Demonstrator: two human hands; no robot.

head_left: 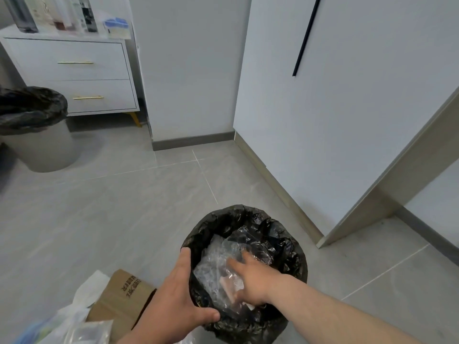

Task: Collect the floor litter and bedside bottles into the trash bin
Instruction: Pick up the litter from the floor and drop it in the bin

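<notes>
The grey tiled floor (124, 207) lies open ahead and to the left. The white wardrobe panel (347, 120) closes the right side, so free room is leftward. The white 2-drawer bedside cabinet (72, 70) stands well apart, with the clear bottles (49, 13) on its top uncollected and a 2nd grey bin (37, 135) near it. The round black-lined trash bin (295, 256) sits just below, crumpled clear plastic wrap (216, 266) already inside. A brown cardboard box (121, 299), white paper (92, 286) and clear bags (84, 331) lie just beside it. The left grip (171, 301) clasps the bin's rim, thumb hooked over. The right grip (250, 279), fingers spread, presses the wrap. The task looks early.
</notes>
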